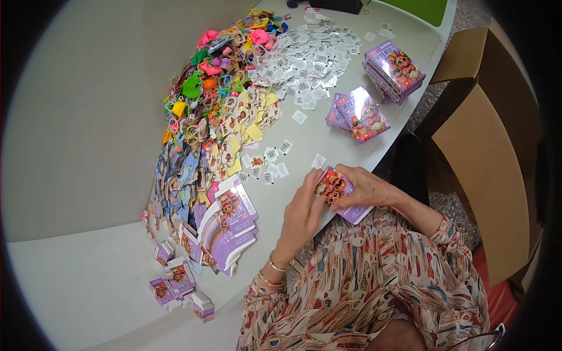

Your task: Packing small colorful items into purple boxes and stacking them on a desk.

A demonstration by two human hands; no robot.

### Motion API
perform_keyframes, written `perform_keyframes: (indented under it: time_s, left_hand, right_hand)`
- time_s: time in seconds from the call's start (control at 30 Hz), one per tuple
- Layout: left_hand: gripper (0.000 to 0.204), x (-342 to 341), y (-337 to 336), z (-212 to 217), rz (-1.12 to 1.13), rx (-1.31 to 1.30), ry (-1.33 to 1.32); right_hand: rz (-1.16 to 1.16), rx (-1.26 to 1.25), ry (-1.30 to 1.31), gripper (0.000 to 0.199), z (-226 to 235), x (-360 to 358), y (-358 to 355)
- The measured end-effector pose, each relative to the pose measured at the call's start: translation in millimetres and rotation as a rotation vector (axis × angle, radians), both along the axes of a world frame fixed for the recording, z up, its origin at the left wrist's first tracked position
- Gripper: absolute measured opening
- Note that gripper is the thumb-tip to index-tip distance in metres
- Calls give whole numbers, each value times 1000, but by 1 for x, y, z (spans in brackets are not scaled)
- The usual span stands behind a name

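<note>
At the table's near edge I hold a small purple carton point(336, 186) printed with orange cartoon characters. The fingers of my left hand point(301, 213) press along its left side. Curled over its top and right side is my right hand point(370, 190). A purple flap or panel point(355, 214) sticks out below the fingers towards my lap; I cannot tell whether it belongs to the same carton. Just past my left fingertips lies a small white sachet point(318, 161). To the left of my left forearm is a fanned stack of flat purple cartons point(231, 228).
Formed cartons stand in a stack point(395, 67), with more point(360, 114) nearer me. A pile of white sachets point(316, 58), colourful small toys point(211, 76) and cards point(181, 175) covers the far left. Small boxes point(178, 278) sit lower left. An open cardboard box point(480, 164) stands right.
</note>
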State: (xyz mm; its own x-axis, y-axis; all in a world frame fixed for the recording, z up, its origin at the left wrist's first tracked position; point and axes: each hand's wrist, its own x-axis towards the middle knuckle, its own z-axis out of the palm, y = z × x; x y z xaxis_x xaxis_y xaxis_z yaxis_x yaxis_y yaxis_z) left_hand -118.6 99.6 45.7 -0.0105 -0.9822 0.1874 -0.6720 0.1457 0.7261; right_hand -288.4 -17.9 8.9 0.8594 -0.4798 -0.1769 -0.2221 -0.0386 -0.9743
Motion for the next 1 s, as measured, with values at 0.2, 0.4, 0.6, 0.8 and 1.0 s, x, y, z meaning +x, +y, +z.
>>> perform_keyframes:
  time_s: [0.2,0.4,0.6,0.8,1.0]
  left_hand:
    - [31,18,-6,3,283,406,941]
    - [28,15,-7,5,277,460,953]
    - [25,7,-1,1,370,374,817]
    - [25,-5,6,-5,367,206,403]
    - [24,3,4,-5,388,296,683]
  right_hand:
    - [31,-25,44,58,8,-3,0]
    - [63,-72,64,62,9,-3,1]
    - [74,-44,72,62,11,-2,3]
    - [67,-60,59,61,5,-2,6]
    - [55,-88,57,59,9,-2,8]
